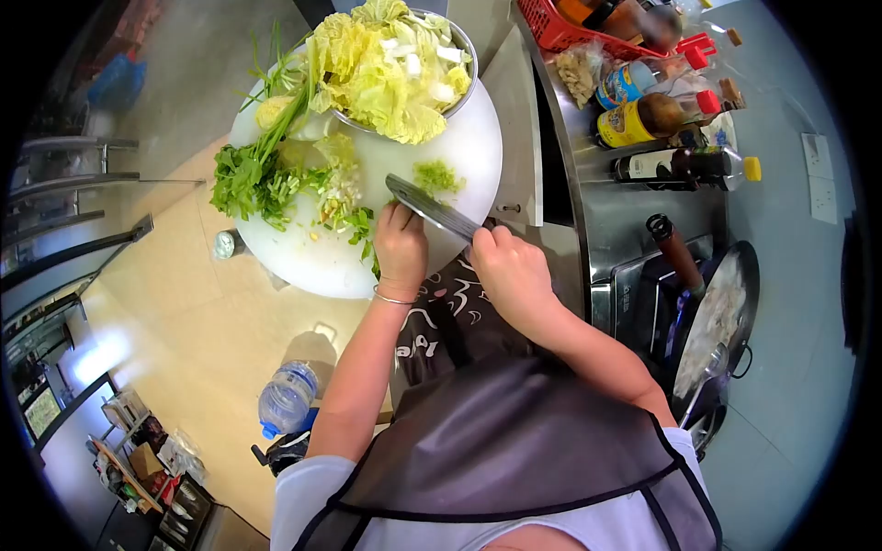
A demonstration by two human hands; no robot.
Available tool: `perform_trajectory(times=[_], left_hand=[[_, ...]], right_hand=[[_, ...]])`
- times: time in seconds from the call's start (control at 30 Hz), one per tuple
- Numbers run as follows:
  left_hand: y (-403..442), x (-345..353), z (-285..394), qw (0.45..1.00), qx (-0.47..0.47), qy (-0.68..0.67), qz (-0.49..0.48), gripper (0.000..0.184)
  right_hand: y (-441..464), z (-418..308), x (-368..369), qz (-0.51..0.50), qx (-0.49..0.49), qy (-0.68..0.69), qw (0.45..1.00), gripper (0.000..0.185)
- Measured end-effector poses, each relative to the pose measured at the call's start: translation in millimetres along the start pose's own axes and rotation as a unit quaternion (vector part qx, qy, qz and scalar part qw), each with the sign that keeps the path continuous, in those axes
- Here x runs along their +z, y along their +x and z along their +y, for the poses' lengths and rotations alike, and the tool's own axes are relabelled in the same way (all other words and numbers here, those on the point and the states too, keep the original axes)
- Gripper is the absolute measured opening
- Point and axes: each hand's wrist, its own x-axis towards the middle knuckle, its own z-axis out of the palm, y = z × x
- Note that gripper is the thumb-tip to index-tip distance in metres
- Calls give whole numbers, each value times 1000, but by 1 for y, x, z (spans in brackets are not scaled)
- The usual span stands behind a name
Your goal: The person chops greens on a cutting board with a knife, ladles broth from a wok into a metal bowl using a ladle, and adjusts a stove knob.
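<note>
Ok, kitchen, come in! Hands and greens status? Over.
Right hand gripping knife. Left hand beside blade. Chopped greens on white board. Napa cabbage clear of blade.

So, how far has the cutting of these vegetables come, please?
Done, it seems: the cabbage pieces in the bowl and the finely cut green pile on the round white surface. In hand: the right hand holds the knife, its blade beside the left hand; whether the left fingers hold anything is hidden. Left, probably: the leafy bunch and the long green stalks, which look uncut.
</note>
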Motion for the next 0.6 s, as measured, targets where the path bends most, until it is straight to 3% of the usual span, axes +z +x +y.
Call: perform_trajectory(times=[0.27,0.33,0.5,0.6], left_hand=[[2,5,-1,1000,-13,-10,-4,12],[4,4,0,1000,-10,-4,-3,12],[1,-7,6,998,18,62,-18,14],[-4,-2,1,998,10,49,25,13]], right_hand=[[-6,-9,1,-23,1,-67,997,11],[-3,-7,10,14,-16,-70,997,10],[7,-2,25,23,-18,-52,998,10],[1,0,19,40,-21,-2,999,12]])
